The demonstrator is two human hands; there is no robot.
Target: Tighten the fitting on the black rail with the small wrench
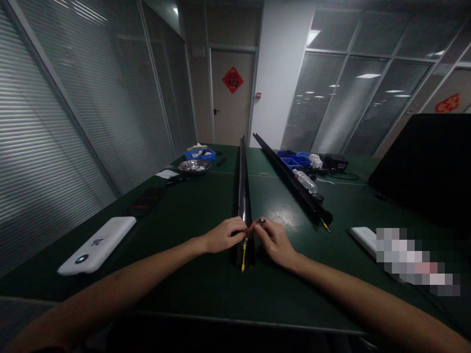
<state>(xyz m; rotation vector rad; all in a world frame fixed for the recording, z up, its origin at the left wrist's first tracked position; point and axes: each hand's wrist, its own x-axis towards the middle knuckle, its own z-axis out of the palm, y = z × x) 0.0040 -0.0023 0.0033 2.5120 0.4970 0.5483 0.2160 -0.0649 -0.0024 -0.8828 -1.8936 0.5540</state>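
Observation:
A long black channel-shaped rail runs away from me down the middle of the table, its near end between my hands. My left hand is closed over the rail's left side, fingertips pinched together; what they hold is hidden. From the right, my right hand pinches a small shiny metal part just above the rail. Its fingertips nearly meet those of my left hand. A short yellow wire with a terminal at its end hangs below the fingers, over the rail's near end.
Another black rail lies slanting on the right, a green-yellow wire at its end. Beside it are a plastic bottle and blue bins. A metal bowl, blue tray and white case lie left.

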